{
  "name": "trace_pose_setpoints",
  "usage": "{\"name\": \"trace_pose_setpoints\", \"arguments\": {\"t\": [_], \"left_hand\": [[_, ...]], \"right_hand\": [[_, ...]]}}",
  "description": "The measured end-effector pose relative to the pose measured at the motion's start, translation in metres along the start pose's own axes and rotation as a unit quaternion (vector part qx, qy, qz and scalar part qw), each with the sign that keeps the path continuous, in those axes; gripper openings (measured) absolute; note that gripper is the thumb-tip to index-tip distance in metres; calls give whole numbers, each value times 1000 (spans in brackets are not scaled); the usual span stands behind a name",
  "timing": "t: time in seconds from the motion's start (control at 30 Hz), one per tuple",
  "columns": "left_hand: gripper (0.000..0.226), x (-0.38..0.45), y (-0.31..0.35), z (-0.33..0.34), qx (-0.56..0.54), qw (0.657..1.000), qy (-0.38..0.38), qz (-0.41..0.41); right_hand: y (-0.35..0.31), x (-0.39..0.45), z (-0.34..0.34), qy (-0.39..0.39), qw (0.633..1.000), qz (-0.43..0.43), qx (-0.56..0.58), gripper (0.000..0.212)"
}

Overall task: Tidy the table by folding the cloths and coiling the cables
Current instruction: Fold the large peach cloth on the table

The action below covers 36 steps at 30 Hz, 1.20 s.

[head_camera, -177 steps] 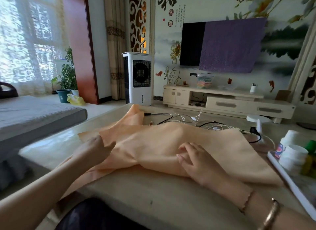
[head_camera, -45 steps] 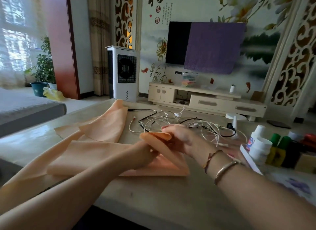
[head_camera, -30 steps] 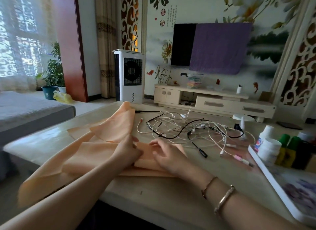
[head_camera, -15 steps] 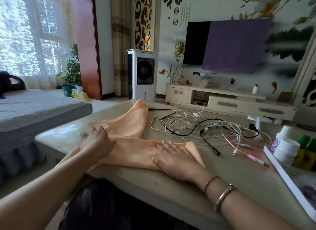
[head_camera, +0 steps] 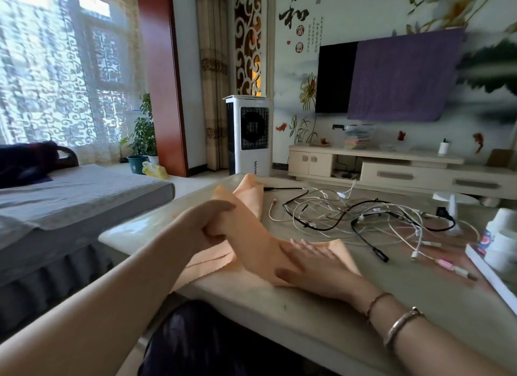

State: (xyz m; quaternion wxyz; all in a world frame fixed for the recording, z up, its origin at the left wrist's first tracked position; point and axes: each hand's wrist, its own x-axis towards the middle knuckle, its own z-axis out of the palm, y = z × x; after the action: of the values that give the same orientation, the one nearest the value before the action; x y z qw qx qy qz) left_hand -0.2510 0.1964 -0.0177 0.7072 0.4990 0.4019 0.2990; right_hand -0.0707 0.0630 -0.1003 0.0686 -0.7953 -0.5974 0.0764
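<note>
1. The peach cloth (head_camera: 251,244) lies at the centre of the frame, on the near left part of the worktop (head_camera: 321,314), partly folded, with one end trailing up toward the far edge and a corner hanging over the near-left edge.
2. Your left hand (head_camera: 207,224) has its fingers curled round the raised edge of the cloth and lifts that band clear of the layer below, presumably so you can carry it across for the next fold.
3. Your right hand (head_camera: 313,266) lies flat with straight fingers on the right end of the cloth, holding nothing; it seems to pin that end so the fabric does not slide while the other side is lifted.
4. Judging from this, the cloth fold is in hand and not finished.
5. Just right of the cloth, in the middle right of the frame, the cables (head_camera: 363,216) sprawl in a loose black and white tangle, uncoiled and touched by neither hand, so that half of the task appears not yet begun.
6. At the right edge sit a white tray (head_camera: 486,272) and white jars (head_camera: 500,244), near the cable ends; mind loose plugs catching there when you coil.
</note>
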Motion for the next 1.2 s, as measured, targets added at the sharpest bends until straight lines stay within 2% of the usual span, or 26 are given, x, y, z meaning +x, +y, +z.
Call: {"name": "trace_pose_setpoints", "arguments": {"t": [0.07, 0.1, 0.17, 0.23, 0.27, 0.3, 0.37, 0.43, 0.5, 0.53, 0.6, 0.67, 0.73, 0.83, 0.9, 1.0, 1.07, 1.13, 1.17, 1.2], "left_hand": [[12, -6, 4, 26, -5, 998, -45, 36], [12, -6, 5, 42, 31, 996, -53, 62], [30, -9, -2, 71, 70, 990, -85, 89], [45, -12, -16, 96, 64, 987, -135, 62], [47, -13, -24, 108, 94, 983, -149, 50], [48, -14, -35, 119, 128, 977, -165, 40], [53, -13, -54, 141, 166, 967, -193, 28], [49, -13, -68, 156, 178, 963, -201, 39], [37, -8, -77, 163, 221, 956, -152, 121], [31, -3, -77, 159, 275, 935, -110, 193], [24, 3, -77, 150, 383, 866, -35, 319], [21, 8, -78, 134, 459, 806, 7, 375], [28, 13, -83, 125, 530, 764, 5, 367], [65, 19, -103, 121, 668, 685, -47, 287], [79, 20, -117, 120, 702, 653, -67, 276], [82, 22, -122, 119, 718, 639, -70, 266], [76, 19, -118, 120, 718, 641, -84, 258], [66, 11, -114, 119, 669, 678, -111, 284], [66, 6, -111, 118, 623, 708, -116, 313], [70, -1, -108, 117, 571, 736, -111, 346]], "right_hand": [[3, -2, -14, 6, 991, -13, 131, 53], [8, -5, -22, 20, 971, -9, 236, 42], [20, -14, -38, 78, 901, 7, 426, 24], [35, -25, -54, 139, 824, 63, 546, 26], [42, -29, -61, 152, 797, 104, 575, 32], [49, -35, -65, 147, 785, 143, 585, 40], [61, -43, -65, 110, 785, 188, 580, 50], [69, -49, -55, 89, 805, 209, 548, 48], [74, -51, -44, 104, 838, 218, 490, 37], [73, -49, -41, 114, 853, 213, 463, 34], [72, -47, -36, 133, 873, 206, 422, 33], [71, -42, -33, 146, 881, 200, 402, 37], [70, -42, -28, 164, 879, 204, 400, 37], [68, -43, -22, 176, 893, 214, 354, 41], [67, -45, -22, 175, 907, 219, 316, 45], [64, -44, -27, 149, 916, 225, 298, 50], [61, -43, -32, 120, 922, 221, 294, 53], [58, -44, -34, 119, 915, 213, 320, 51], [56, -46, -35, 133, 893, 208, 376, 49], [55, -48, -37, 150, 852, 205, 458, 46]]}}
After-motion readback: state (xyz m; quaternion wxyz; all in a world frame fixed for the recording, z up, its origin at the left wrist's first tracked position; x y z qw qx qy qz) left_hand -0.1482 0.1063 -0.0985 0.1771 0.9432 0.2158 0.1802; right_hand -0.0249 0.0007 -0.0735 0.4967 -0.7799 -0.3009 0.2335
